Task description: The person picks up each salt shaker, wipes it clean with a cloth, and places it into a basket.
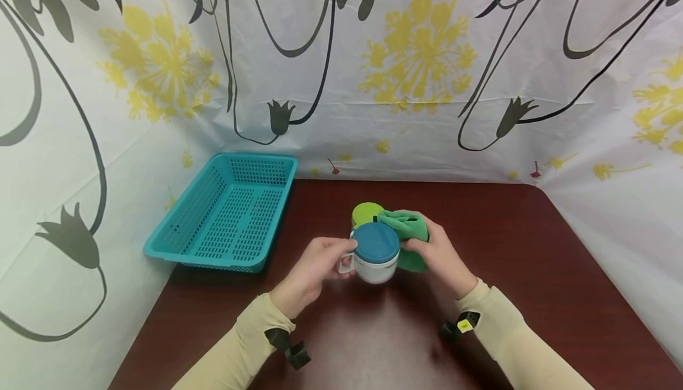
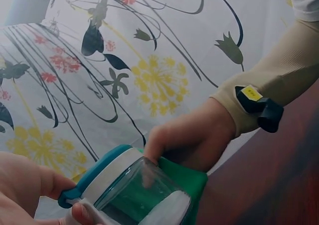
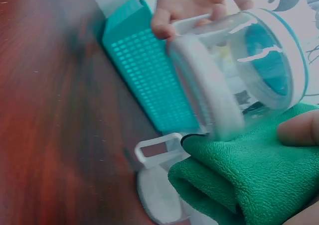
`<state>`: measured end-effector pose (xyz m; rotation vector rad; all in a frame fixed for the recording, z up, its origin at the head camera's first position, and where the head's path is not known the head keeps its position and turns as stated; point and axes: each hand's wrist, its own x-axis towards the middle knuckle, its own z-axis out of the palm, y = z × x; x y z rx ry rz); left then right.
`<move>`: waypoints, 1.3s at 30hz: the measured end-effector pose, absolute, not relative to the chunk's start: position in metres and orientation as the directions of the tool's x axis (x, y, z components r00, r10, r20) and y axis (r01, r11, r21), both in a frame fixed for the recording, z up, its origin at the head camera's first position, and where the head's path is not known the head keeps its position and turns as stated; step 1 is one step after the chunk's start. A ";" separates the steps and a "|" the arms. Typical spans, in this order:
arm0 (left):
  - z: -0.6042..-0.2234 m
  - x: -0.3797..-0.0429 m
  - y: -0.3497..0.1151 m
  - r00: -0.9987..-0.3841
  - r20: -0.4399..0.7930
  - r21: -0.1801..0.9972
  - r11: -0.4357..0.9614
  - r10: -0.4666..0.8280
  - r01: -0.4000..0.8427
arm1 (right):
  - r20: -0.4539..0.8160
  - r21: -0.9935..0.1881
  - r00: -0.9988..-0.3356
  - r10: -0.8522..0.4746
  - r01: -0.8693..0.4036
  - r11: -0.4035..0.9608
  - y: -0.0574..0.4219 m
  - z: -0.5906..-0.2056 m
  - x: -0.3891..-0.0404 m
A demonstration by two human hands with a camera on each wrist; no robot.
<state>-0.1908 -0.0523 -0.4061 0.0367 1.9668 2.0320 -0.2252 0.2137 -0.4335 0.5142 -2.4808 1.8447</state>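
A clear jar with a blue lid (image 1: 376, 242) and a white base is held up over the table by my left hand (image 1: 315, 265), which grips its white handle with the thumb at the lid's edge. My right hand (image 1: 440, 253) holds a folded green cloth (image 1: 405, 222) against the jar's right side. In the right wrist view the cloth (image 3: 249, 170) lies along the clear wall of the tilted jar (image 3: 224, 65). Behind it stands a second container with a lime-green lid (image 1: 366, 212), partly hidden; its white handle (image 3: 157, 148) shows in the right wrist view.
A turquoise perforated basket (image 1: 242, 218) sits at the table's back left. The dark red-brown table (image 1: 533, 259) reaches a wall covering (image 1: 341, 159) printed with flowers. Black wrist devices (image 1: 288, 347) are strapped on both sleeves.
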 end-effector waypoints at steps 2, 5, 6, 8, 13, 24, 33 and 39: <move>-0.407 -0.190 -0.051 -0.947 -0.199 0.978 -0.003 0.250 -0.206 | 0.202 -0.936 -0.944 -0.260 -0.264 0.232 0.215 -0.428 -0.226; -0.410 -0.189 -0.048 -0.939 -0.206 0.977 0.004 0.275 -0.213 | 0.215 -0.938 -0.933 -0.290 -0.280 0.206 0.216 -0.421 -0.229; -0.410 -0.189 -0.047 -0.936 -0.208 0.977 0.007 0.284 -0.215 | 0.222 -0.937 -0.926 -0.307 -0.289 0.194 0.217 -0.419 -0.230; -0.411 -0.188 -0.046 -0.929 -0.211 0.976 0.015 0.304 -0.217 | 0.224 -0.943 -0.911 -0.346 -0.292 0.159 0.218 -0.416 -0.232; -0.413 -0.185 -0.044 -0.920 -0.202 0.979 0.040 0.337 -0.200 | 0.194 -0.968 -0.860 -0.473 -0.246 0.050 0.221 -0.412 -0.239; -0.417 -0.180 -0.038 -0.907 -0.202 0.978 0.024 0.370 -0.208 | 0.096 -0.992 -0.709 -0.698 -0.122 -0.012 0.211 -0.423 -0.247; -0.413 -0.180 -0.041 -0.919 -0.207 0.977 0.027 0.335 -0.211 | -0.114 -0.987 -0.720 -0.685 0.160 -0.004 0.218 -0.447 -0.244; -0.410 -0.184 -0.041 -0.940 -0.193 0.980 0.012 0.280 -0.197 | -0.128 -0.964 -0.773 -0.622 0.243 -0.103 0.227 -0.452 -0.240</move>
